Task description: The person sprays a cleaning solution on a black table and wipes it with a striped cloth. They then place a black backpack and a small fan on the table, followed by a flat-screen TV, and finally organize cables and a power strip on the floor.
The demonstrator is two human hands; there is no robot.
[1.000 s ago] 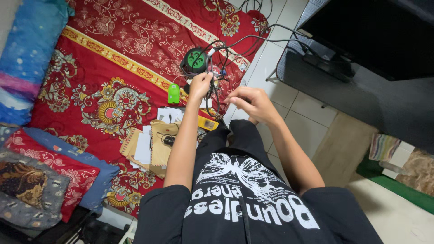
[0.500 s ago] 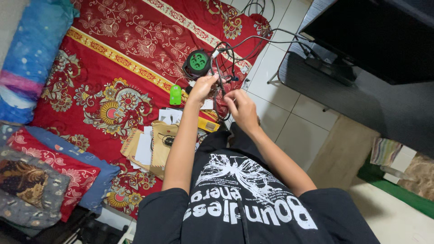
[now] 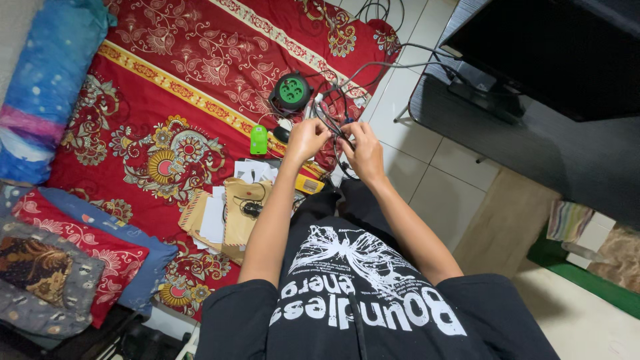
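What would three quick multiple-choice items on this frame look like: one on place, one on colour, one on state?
1. Where does the round cable reel lie?
A. on the red patterned cloth
B. on the dark TV stand
C. in the person's lap

2. What colour is the reel's face?
A. yellow
B. green
C. white

3. What are the left hand and right hand doing?
A. resting flat on the floor
B. both gripping the tangle of dark cables
C. holding the brown envelopes

Key: 1 A, the reel sits on the cloth beyond the hands. 2 B, its centre is green inside a black rim. 3 B, fingers of both hands close on the cables.
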